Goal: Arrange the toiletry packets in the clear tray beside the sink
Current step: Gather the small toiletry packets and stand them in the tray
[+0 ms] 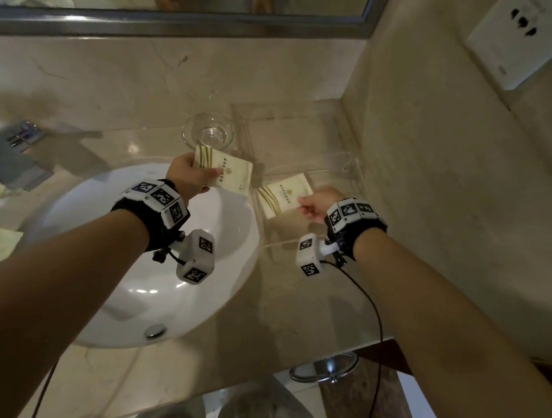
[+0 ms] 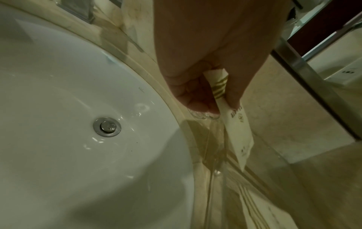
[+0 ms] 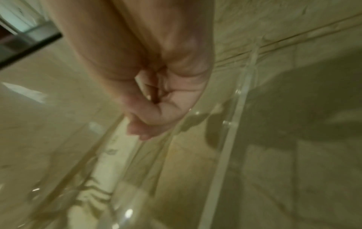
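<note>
- The marble surface (image 1: 296, 293) fills the centre of the head view; the white sink (image 1: 132, 233) sits at its lower left.
- The clear tray (image 1: 350, 168) stands right of the sink, against the side wall.
- A glass dish (image 1: 208, 131) sits just above centre.
- Your left hand (image 1: 187, 175) pinches the left packet (image 1: 228, 172) above the tray's left wall.
- Your right hand (image 1: 316, 204) pinches the right packet (image 1: 283, 196) by its corner, inside the tray.
</note>
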Action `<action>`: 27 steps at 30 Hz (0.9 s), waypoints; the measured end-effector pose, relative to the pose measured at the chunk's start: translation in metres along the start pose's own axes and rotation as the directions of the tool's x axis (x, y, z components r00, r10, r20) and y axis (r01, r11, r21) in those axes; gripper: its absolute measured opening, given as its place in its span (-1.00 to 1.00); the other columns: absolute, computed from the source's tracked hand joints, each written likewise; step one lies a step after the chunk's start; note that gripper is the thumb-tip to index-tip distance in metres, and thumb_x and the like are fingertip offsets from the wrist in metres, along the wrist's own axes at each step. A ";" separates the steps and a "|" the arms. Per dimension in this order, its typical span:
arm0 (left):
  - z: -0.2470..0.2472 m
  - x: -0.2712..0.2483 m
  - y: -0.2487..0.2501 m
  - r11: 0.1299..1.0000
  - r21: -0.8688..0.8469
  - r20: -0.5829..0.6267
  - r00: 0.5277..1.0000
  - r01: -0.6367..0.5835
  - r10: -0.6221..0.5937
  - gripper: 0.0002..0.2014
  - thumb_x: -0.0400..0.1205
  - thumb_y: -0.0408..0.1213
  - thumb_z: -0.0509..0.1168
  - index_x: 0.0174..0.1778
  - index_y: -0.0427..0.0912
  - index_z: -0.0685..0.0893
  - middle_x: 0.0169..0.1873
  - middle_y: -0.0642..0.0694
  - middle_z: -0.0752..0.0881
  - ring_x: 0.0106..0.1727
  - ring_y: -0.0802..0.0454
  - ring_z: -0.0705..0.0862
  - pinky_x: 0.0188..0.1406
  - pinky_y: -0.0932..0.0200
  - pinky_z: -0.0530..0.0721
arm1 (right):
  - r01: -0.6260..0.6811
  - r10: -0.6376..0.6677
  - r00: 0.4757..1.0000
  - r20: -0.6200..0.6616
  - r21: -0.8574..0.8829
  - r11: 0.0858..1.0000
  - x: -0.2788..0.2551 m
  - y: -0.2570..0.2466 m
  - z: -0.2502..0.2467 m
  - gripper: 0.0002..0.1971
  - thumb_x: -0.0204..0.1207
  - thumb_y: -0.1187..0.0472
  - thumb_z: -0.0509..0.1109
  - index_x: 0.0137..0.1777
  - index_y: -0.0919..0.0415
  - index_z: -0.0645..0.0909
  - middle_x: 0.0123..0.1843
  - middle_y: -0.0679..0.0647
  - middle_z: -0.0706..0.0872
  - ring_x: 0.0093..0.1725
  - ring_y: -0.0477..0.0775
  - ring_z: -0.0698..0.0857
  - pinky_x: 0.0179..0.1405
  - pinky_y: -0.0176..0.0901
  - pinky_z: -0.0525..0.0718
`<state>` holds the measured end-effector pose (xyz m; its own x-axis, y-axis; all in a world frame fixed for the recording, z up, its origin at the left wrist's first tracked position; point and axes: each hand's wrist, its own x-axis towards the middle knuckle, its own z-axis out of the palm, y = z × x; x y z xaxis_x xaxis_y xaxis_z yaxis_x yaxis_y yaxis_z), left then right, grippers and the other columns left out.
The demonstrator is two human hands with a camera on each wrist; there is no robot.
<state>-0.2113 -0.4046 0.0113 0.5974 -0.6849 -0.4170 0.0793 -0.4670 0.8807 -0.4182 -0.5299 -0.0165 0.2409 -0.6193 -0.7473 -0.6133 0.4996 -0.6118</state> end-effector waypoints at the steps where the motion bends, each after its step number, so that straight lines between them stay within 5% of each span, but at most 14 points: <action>1: -0.001 0.002 -0.002 1.000 0.003 -0.006 1.000 0.005 -0.005 -0.68 0.58 -0.41 0.32 0.26 -0.35 0.58 0.13 -0.23 0.68 0.07 -0.08 0.64 -0.09 0.25 0.62 | -0.047 0.046 0.998 -0.032 -0.033 0.998 0.007 0.003 -0.005 -0.86 0.52 0.35 0.40 -0.26 0.34 0.60 -0.25 0.17 0.68 -0.34 -0.02 0.57 -0.12 -0.22 0.57; 3: -0.003 0.006 -0.005 1.000 0.004 -0.030 0.999 0.013 -0.013 -0.67 0.58 -0.41 0.32 0.27 -0.36 0.58 0.20 -0.27 0.69 0.09 -0.09 0.64 -0.08 0.24 0.62 | -0.117 0.113 0.991 -0.072 -0.049 0.992 0.016 0.005 -0.012 -0.85 0.52 0.36 0.40 -0.28 0.37 0.59 -0.25 0.18 0.67 -0.34 -0.01 0.57 -0.12 -0.23 0.59; 8: -0.004 0.013 -0.009 0.997 -0.043 -0.023 0.998 0.060 -0.061 -0.66 0.59 -0.41 0.31 0.29 -0.34 0.56 0.22 -0.26 0.68 0.20 -0.15 0.66 -0.10 0.23 0.64 | -0.198 0.199 0.980 -0.004 0.080 0.977 0.022 -0.007 -0.001 -0.85 0.59 0.37 0.31 -0.23 0.35 0.50 -0.35 0.12 0.57 -0.45 -0.05 0.54 -0.74 -0.40 0.56; 13: -0.005 0.016 -0.011 0.996 -0.045 -0.035 0.996 0.080 -0.081 -0.65 0.59 -0.42 0.30 0.32 -0.33 0.55 0.26 -0.27 0.66 0.18 -0.12 0.65 -0.04 0.19 0.65 | -0.108 0.114 0.992 -0.057 0.094 0.990 0.035 -0.008 0.021 -0.80 0.56 0.32 0.37 -0.29 0.36 0.56 -0.39 0.15 0.63 -0.47 0.01 0.57 -0.41 -0.22 0.64; 18: -0.003 0.018 -0.007 0.995 -0.057 -0.008 0.997 0.079 -0.079 -0.65 0.58 -0.46 0.31 0.30 -0.33 0.56 0.26 -0.29 0.66 0.21 -0.15 0.66 0.03 0.15 0.66 | 0.033 -0.067 0.986 -0.153 -0.218 0.975 0.035 0.001 0.010 -0.61 0.42 -0.10 0.46 -0.23 0.29 0.72 -0.53 0.04 0.71 -0.60 0.00 0.62 -0.50 -0.29 0.55; 23: 0.014 0.017 0.003 0.988 -0.135 0.094 0.993 0.079 -0.067 -0.61 0.55 -0.56 0.30 0.31 -0.35 0.57 0.21 -0.25 0.67 0.17 -0.11 0.67 -0.07 0.24 0.76 | 0.071 -0.085 0.993 -0.079 -0.162 0.984 0.015 -0.008 0.000 -0.65 0.54 -0.14 0.31 0.11 0.12 0.62 -0.39 0.02 0.68 -0.71 -0.16 0.57 -0.62 -0.36 0.50; 27: 0.033 0.011 0.011 0.988 -0.142 0.192 0.981 0.067 -0.039 -0.60 0.54 -0.58 0.29 0.32 -0.32 0.57 0.16 -0.18 0.67 0.17 -0.09 0.67 -0.11 0.27 0.76 | 0.151 -0.146 0.982 0.122 -0.039 0.988 -0.002 -0.015 -0.004 -0.63 0.52 -0.11 0.34 -0.03 0.24 0.64 -0.28 0.04 0.71 -0.40 -0.08 0.63 -0.34 -0.31 0.59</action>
<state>-0.2300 -0.4359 0.0088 0.4300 -0.7607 -0.4863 0.2316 -0.4277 0.8738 -0.4125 -0.5387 -0.0050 0.4173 -0.6071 -0.6763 -0.5988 0.3761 -0.7071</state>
